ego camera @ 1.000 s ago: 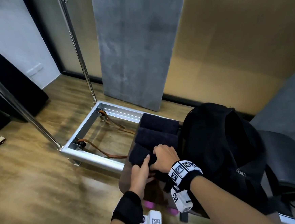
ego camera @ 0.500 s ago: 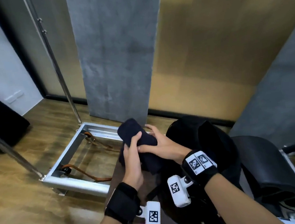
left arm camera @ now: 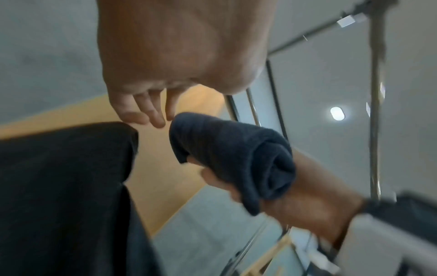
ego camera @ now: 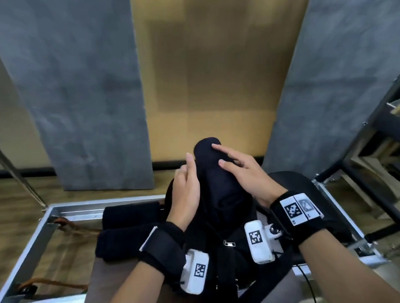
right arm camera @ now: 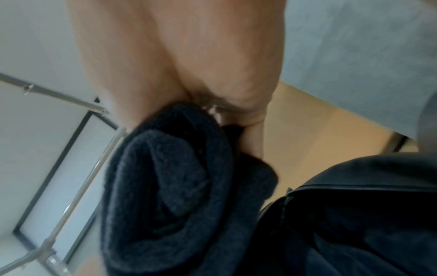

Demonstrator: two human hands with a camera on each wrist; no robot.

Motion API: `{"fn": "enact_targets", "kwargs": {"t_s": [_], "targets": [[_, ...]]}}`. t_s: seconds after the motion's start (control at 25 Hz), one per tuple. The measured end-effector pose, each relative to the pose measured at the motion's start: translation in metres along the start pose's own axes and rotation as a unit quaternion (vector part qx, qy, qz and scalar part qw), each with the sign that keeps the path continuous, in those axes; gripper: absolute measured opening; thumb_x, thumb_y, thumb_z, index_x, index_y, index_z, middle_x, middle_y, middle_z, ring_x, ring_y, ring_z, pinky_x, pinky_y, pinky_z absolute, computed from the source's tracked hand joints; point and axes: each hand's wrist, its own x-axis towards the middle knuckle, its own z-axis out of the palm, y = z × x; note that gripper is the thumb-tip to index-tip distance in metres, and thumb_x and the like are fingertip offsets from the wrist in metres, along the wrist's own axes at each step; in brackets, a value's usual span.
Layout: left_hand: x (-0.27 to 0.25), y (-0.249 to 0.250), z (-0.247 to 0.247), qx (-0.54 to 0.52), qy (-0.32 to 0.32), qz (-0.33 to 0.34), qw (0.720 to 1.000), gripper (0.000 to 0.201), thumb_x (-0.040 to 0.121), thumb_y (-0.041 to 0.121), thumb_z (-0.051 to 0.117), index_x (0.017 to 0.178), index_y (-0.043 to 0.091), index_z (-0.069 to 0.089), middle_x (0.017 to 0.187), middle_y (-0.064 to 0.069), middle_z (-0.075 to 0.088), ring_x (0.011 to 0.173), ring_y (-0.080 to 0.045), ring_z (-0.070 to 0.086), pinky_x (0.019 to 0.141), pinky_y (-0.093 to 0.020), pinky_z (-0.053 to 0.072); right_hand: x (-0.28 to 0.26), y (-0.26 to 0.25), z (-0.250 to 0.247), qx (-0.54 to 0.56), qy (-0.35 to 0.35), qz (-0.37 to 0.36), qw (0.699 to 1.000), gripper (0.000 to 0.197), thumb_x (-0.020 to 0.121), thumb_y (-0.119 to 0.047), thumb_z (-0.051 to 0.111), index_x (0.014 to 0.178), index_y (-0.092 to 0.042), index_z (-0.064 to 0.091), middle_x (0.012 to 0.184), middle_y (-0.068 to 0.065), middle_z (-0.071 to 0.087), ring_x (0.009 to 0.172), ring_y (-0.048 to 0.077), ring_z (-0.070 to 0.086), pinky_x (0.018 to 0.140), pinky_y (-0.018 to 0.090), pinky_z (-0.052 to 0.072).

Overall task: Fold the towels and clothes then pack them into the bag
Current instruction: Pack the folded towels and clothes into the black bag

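Observation:
A rolled dark navy towel (ego camera: 214,174) stands tilted above the black bag (ego camera: 226,257). My right hand (ego camera: 244,174) holds it from the right, fingers laid over it and thumb underneath, as the left wrist view shows around the towel (left arm camera: 236,153). My left hand (ego camera: 187,185) is against the roll's left side, its fingers (left arm camera: 153,114) fairly straight with the tips at the towel's edge. Two more rolled dark towels (ego camera: 129,212) lie side by side left of the bag. The right wrist view shows the towel's spiral end (right arm camera: 170,186) beside the bag (right arm camera: 354,214).
The bag and towels rest on a brown table (ego camera: 114,289). Behind and to the left lies a metal floor frame (ego camera: 55,208) with a brown strap (ego camera: 49,282). A black seat (ego camera: 299,184) is behind the bag, a dark rack (ego camera: 386,160) at the right.
Both hands lifted the nearest rolled towel off the row and carried it right, over the bag. The head view swung up and to the right.

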Motion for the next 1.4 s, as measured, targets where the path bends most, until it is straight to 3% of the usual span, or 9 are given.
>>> {"fn": "enact_targets", "kwargs": {"t_s": [0.04,0.16,0.32,0.44,0.6,0.76,1.0,1.2,1.4], "targets": [[0.0,-0.009,0.001,0.134,0.045,0.075,0.987,0.059,0.104,0.067,0.039,0.11,0.018,0.071,0.118,0.0,0.066,0.118,-0.021,0.06,0.107,-0.038,0.046,0.002,0.008,-0.01,-0.032,0.008,0.019,0.999,0.044,0.105,-0.005,0.054,0.147,-0.02,0.058,0.15,-0.001,0.056,0.136,0.007,0.052,0.118,0.026,0.039],[-0.005,-0.035,0.0,0.462,0.092,0.207,0.858,0.018,0.1,0.042,0.061,0.102,0.026,0.068,0.128,-0.002,0.05,0.126,-0.025,0.044,0.101,-0.041,0.042,0.012,0.041,-0.02,-0.133,-0.037,0.094,0.986,0.042,0.102,-0.002,0.056,0.143,-0.013,0.061,0.152,0.003,0.054,0.142,0.012,0.046,0.118,0.02,0.03],[-0.012,-0.047,0.004,0.622,0.026,0.062,0.78,0.029,0.096,0.034,0.061,0.124,0.028,0.063,0.151,-0.006,0.038,0.14,-0.029,0.035,0.105,-0.043,0.039,0.037,0.09,-0.008,-0.217,-0.11,0.185,0.952,0.042,0.102,-0.01,0.058,0.143,-0.019,0.063,0.15,0.003,0.056,0.136,0.018,0.052,0.116,0.029,0.038],[-0.008,-0.048,0.004,0.6,-0.034,0.026,0.799,0.074,0.092,0.011,0.065,0.159,0.018,0.033,0.162,-0.006,0.026,0.141,-0.034,0.038,0.105,-0.045,0.046,0.056,0.119,0.001,-0.238,-0.1,0.198,0.945,0.046,0.105,-0.016,0.054,0.15,-0.024,0.054,0.155,0.003,0.051,0.139,0.022,0.051,0.117,0.035,0.039],[-0.004,-0.05,0.002,0.57,-0.102,0.025,0.815,0.102,0.085,-0.006,0.065,0.167,0.022,0.012,0.169,0.0,0.012,0.142,-0.03,0.039,0.098,-0.042,0.053,0.069,0.14,0.011,-0.226,-0.033,0.155,0.961,0.051,0.107,-0.022,0.049,0.155,-0.037,0.043,0.161,0.0,0.045,0.145,0.024,0.045,0.12,0.036,0.035],[-0.002,-0.052,0.001,0.559,-0.117,0.025,0.821,0.104,0.083,-0.009,0.061,0.167,0.025,0.009,0.168,0.006,0.009,0.137,-0.028,0.043,0.091,-0.04,0.053,0.073,0.16,0.023,-0.226,-0.014,0.122,0.966,0.058,0.107,-0.018,0.046,0.157,-0.045,0.035,0.163,0.007,0.036,0.145,0.029,0.043,0.117,0.035,0.037],[0.004,-0.053,0.007,0.545,-0.12,0.022,0.829,0.105,0.081,-0.01,0.06,0.165,0.028,0.011,0.163,0.009,0.013,0.132,-0.026,0.045,0.08,-0.037,0.051,0.084,0.179,0.025,-0.345,-0.094,0.175,0.917,0.061,0.11,-0.035,0.038,0.162,-0.05,0.009,0.165,0.022,0.026,0.128,0.04,0.058,0.098,0.038,0.051],[0.007,-0.057,0.004,0.536,-0.09,0.022,0.839,0.108,0.081,-0.01,0.06,0.168,0.024,0.006,0.171,0.013,-0.003,0.14,-0.026,0.041,0.092,-0.038,0.056,0.087,0.183,0.019,-0.406,-0.118,0.159,0.892,0.062,0.105,-0.039,0.04,0.159,-0.055,0.013,0.156,0.016,0.041,0.13,0.037,0.056,0.102,0.04,0.047],[0.004,-0.058,0.005,0.536,-0.082,0.049,0.839,0.1,0.084,-0.005,0.058,0.167,0.023,0.01,0.172,0.015,-0.007,0.141,-0.026,0.04,0.092,-0.039,0.056,0.087,0.169,0.02,-0.442,-0.151,0.189,0.864,0.066,0.107,-0.046,0.041,0.161,-0.052,0.003,0.153,0.021,0.044,0.129,0.039,0.057,0.103,0.041,0.047]]}}
